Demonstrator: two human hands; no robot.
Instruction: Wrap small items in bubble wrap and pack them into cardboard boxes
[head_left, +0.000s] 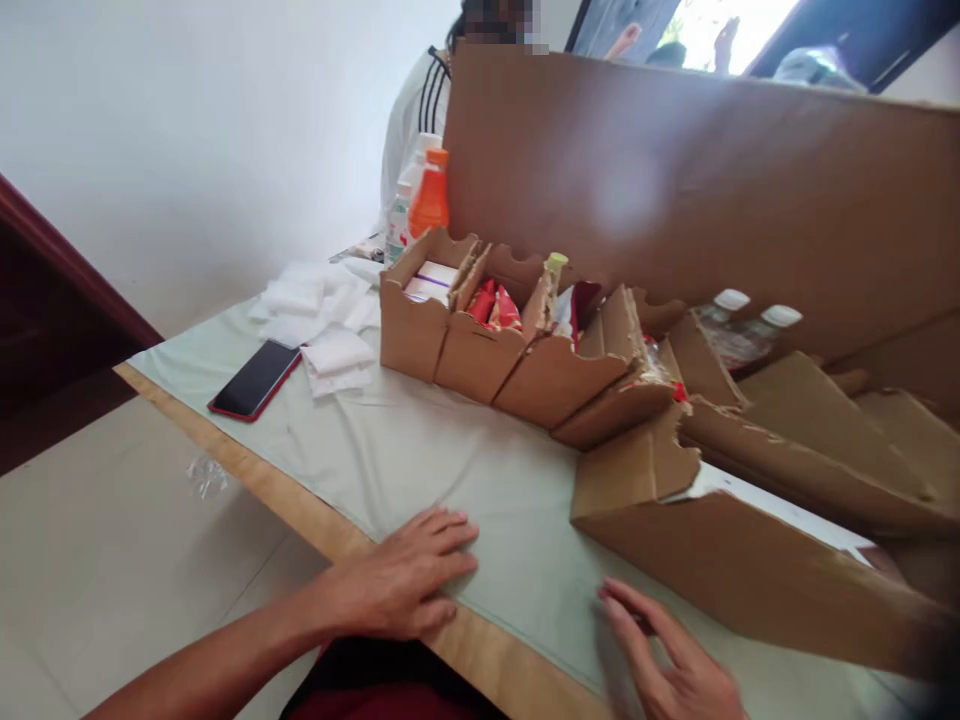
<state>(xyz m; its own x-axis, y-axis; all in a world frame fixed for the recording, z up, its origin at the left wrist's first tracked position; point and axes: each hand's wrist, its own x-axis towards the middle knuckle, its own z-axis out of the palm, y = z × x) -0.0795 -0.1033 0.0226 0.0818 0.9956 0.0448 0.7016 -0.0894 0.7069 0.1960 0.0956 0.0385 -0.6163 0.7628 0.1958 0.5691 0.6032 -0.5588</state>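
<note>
My left hand (409, 573) lies flat at the table's near edge, fingers stretched over the pale green cloth (442, 450) and holding nothing. Over the cloth further right is my right hand (667, 650), thumb and fingers apart with nothing between them. The nearest thing to it is a long cardboard box (742, 560), which it does not visibly touch. Behind runs a row of cut cardboard boxes. One holds white packs with a purple stripe (431, 282), another red packets (495, 305). Clear bottles with white caps (757, 330) stand in a box further right.
A phone (255, 380) with a red edge lies left, beside white tissue packs (337, 360). An orange bottle (430, 195) stands behind the boxes. A tall cardboard panel (675, 190) closes the back, with a person (416, 110) beyond it. Crumpled clear plastic (206, 477) lies on the floor.
</note>
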